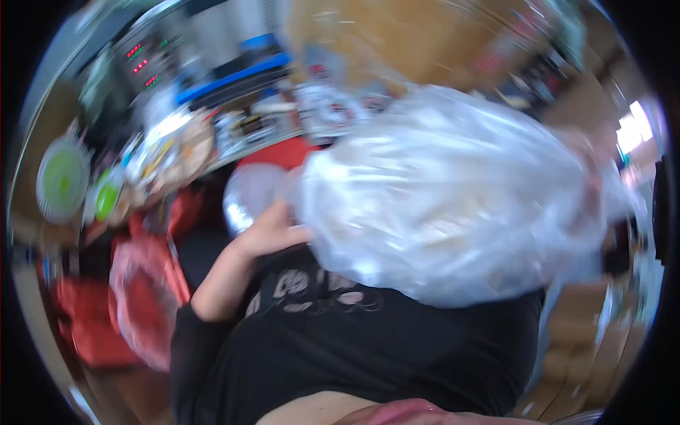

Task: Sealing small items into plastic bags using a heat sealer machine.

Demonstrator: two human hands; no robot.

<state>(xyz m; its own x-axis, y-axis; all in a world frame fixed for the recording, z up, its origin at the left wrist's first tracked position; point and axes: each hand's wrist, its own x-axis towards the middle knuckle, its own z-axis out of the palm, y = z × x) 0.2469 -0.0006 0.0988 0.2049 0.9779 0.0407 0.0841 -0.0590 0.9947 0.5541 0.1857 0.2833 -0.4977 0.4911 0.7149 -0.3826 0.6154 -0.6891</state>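
A large, full, translucent white plastic bag (439, 205) is held up in front of my chest. Its contents show only as pale shapes through the film. My left hand (269, 230) grips the bag's left end, with the thumb on the near side and the fingers partly hidden behind it. At the gathered right end, my right hand (586, 166) is closed around the bag, blurred and partly covered by plastic. Just behind my left hand is a rounded, shiny, pale plastic-looking thing (249, 190).
A cluttered bench with small packets (329, 110) runs along the back, beside a machine with red lit digits (142, 67). Green-centred round tubs (64, 180) stand at the far left. A red bag with clear plastic lining (145, 297) sits at lower left; cardboard (577, 319) lies at right.
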